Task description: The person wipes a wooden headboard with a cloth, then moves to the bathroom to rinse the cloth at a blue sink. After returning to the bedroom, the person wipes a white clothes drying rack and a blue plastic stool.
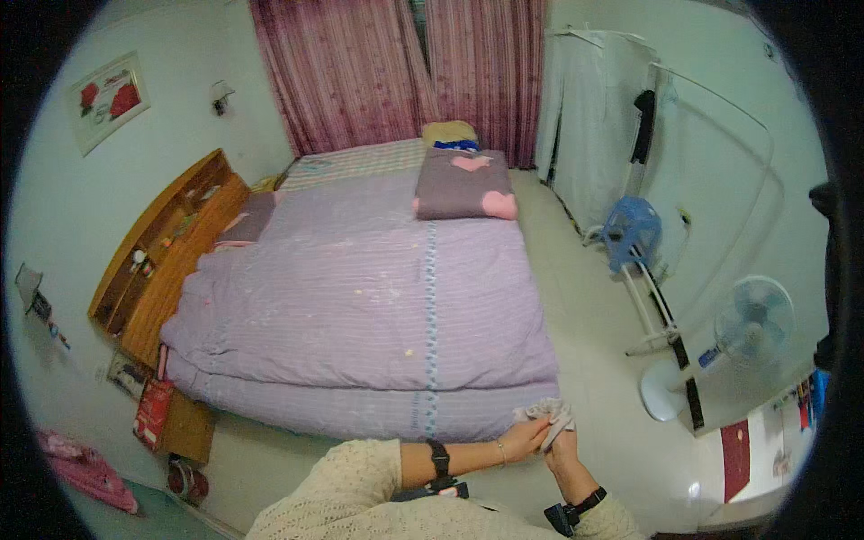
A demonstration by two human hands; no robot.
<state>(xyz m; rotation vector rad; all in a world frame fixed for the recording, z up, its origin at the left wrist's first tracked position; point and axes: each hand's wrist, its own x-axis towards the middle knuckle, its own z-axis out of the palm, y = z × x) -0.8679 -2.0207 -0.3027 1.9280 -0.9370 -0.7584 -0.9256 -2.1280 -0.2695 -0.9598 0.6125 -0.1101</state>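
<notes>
From where I stand, the cloth [560, 414] is bunched at the fingertips, by the near right corner of the bed [360, 306]; contact there cannot be told. Left hand [522, 440] and right hand [562, 445] are equally near, both closed on it. No clear long axis shows.

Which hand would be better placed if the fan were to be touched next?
Probably the right hand: it is on the fan's side, with the left hand farther off. Both are at the cloth, so neither looks free.
</notes>
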